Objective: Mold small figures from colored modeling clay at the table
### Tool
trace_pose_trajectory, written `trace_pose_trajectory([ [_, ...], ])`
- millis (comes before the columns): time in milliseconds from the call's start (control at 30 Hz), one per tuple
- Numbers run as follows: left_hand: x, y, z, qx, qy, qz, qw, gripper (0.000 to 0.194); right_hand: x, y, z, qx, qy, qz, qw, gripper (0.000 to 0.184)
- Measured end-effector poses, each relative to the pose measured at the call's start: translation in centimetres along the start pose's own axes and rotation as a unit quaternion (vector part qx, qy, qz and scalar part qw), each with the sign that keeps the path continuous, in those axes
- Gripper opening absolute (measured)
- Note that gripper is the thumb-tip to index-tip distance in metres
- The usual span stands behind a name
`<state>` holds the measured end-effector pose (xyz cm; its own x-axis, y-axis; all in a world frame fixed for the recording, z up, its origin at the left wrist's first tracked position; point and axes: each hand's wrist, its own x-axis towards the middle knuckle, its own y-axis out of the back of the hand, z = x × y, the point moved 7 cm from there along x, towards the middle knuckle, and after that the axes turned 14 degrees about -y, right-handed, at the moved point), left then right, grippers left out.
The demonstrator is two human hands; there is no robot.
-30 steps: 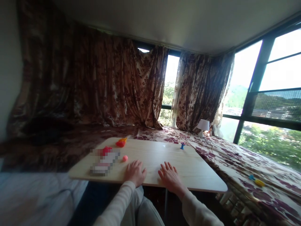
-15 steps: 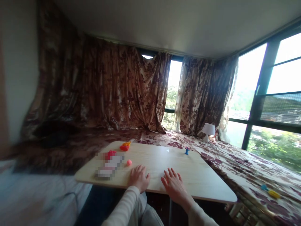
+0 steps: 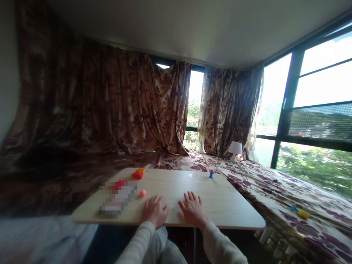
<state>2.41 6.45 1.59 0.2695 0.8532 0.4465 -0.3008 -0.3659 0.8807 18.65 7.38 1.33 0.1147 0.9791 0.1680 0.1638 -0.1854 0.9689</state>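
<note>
My left hand [image 3: 154,211] rests palm down near the front edge of a pale wooden table [image 3: 228,205], its fingers spread and nothing in it. Just beyond it, to the left, lies a small pink ball-like thing [image 3: 142,193]. Palm down on the same tabletop, my right hand [image 3: 194,209] also has its fingers apart and holds nothing. At the table's far left is an orange and yellow toy [image 3: 138,173]; at the far right stands a small blue toy [image 3: 211,174] with a reddish top. Neither hand touches these things.
On the table's left lie a red thing [image 3: 119,184] and a pixelated flat object [image 3: 118,201]. A white lamp [image 3: 235,149] stands on the flower-patterned cover behind. A blue and yellow toy [image 3: 299,212] lies on that cover at right. Curtains [image 3: 132,106] hang behind.
The view has turned somewhat to the right, so the table, toys and window sit further left in it. Both hands keep their places on the tabletop.
</note>
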Motion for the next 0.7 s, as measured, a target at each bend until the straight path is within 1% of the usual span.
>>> trace_pose_trajectory([
  [133,0.0,0.0,0.0,0.004,-0.001,-0.001,1.000,0.040,2.3,0.2,-0.8,-0.018,-0.019,-0.008,1.000,0.061],
  [200,0.1,0.0,-0.1,0.002,0.000,-0.002,1.000,0.039,2.6,0.3,-1.0,-0.021,-0.020,-0.009,1.000,0.061],
  [267,0.2,-0.1,-0.1,0.000,0.000,-0.001,1.000,0.039,2.1,0.3,-0.9,-0.019,-0.010,-0.002,1.000,0.061],
  [367,0.2,0.0,-0.1,-0.001,-0.003,0.005,1.000,0.039,0.3,0.2,-0.4,-0.013,0.014,0.001,1.000,0.061],
  [500,0.0,0.2,0.1,0.001,-0.006,0.013,1.000,0.039,-3.3,0.6,0.8,-0.005,0.037,-0.007,0.999,0.060],
  [600,0.0,0.2,0.1,-0.001,-0.005,0.012,1.000,0.039,-6.0,1.1,1.6,-0.005,0.048,-0.017,0.999,0.063],
  [700,0.1,0.1,0.1,-0.003,-0.008,0.010,1.000,0.038,-8.1,1.1,2.6,-0.005,0.055,-0.027,0.998,0.067],
])
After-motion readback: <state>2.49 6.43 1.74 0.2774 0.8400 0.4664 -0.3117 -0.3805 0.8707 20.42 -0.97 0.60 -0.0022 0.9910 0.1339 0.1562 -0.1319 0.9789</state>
